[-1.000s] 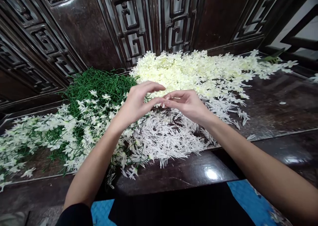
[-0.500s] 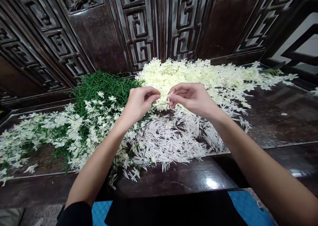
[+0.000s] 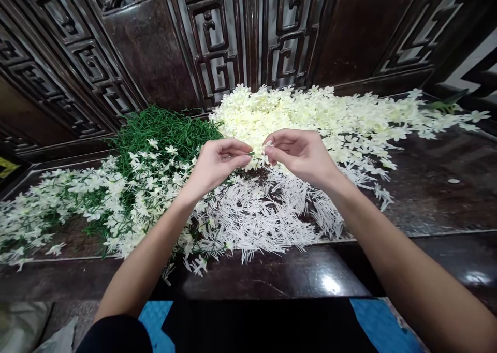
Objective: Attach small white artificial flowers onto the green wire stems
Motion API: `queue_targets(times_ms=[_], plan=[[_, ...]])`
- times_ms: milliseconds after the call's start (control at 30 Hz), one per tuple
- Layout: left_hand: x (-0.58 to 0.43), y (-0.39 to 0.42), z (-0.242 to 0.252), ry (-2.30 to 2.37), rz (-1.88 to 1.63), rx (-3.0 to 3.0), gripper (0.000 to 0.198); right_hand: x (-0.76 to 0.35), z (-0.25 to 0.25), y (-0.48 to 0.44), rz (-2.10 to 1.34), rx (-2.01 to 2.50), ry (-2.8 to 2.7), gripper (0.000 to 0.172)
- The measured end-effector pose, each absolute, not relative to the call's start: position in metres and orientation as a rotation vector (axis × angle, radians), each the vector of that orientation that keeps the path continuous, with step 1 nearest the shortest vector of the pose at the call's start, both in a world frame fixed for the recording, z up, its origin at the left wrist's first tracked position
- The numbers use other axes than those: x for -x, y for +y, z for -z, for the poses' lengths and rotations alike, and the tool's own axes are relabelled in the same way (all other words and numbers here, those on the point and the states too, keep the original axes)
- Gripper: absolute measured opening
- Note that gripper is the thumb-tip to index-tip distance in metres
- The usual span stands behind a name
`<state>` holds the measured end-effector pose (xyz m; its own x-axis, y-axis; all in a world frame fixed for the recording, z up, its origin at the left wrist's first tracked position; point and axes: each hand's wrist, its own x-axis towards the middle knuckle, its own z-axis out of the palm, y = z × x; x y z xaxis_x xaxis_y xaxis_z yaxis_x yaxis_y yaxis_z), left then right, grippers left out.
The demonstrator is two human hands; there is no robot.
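My left hand is pinched around a thin green plastic stem, of which only a bit shows at the fingertips. Facing it, my right hand grips a small white artificial flower between thumb and forefinger. The fingertips are a short gap apart. Behind them spreads a heap of loose cream-white flower heads. Below the hands lies a pile of white spiky stamens. Green stems are bunched behind my left hand, and white flowers on green stems cover the left side.
Everything lies on a dark, glossy wooden bench with a raised front edge. A carved lattice backrest rises behind the piles. One small white piece rests by itself at the right. Blue quilted cloth shows near my lap.
The white flower in my right fingers and the green bit at my left fingertips now show more clearly. Both hands stay almost in place, while the view has shifted slightly.
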<state>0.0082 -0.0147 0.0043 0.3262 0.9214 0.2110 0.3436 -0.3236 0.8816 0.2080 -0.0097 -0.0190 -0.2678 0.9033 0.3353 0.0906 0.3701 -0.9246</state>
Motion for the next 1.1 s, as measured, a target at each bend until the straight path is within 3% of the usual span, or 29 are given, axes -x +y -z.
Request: queue_targets(times_ms=[167,300,400,733,900,1100], plan=[[-0.007,-0.027,0.019,1.206,-1.080,-1.722,0.009,-0.206,0.019,-0.014,-1.086,0.942,-1.680,0.022],[-0.002,-0.033,0.036,1.269,-1.091,-1.752,0.008,-0.204,0.024,-0.012,-1.121,0.864,-1.764,0.005],[0.001,-0.035,0.042,1.306,-1.088,-1.791,0.011,-0.201,0.027,-0.011,-1.188,0.872,-1.789,0.002],[0.007,-0.041,0.052,1.247,-1.068,-1.830,0.009,-0.194,0.033,-0.017,-1.294,0.945,-1.803,0.012],[0.008,-0.040,0.058,1.253,-1.085,-1.842,0.012,-0.195,0.035,-0.017,-1.337,1.008,-1.769,0.026],[0.008,-0.040,0.059,1.283,-1.089,-1.903,0.014,-0.193,0.040,-0.017,-1.289,0.957,-1.823,0.011]])
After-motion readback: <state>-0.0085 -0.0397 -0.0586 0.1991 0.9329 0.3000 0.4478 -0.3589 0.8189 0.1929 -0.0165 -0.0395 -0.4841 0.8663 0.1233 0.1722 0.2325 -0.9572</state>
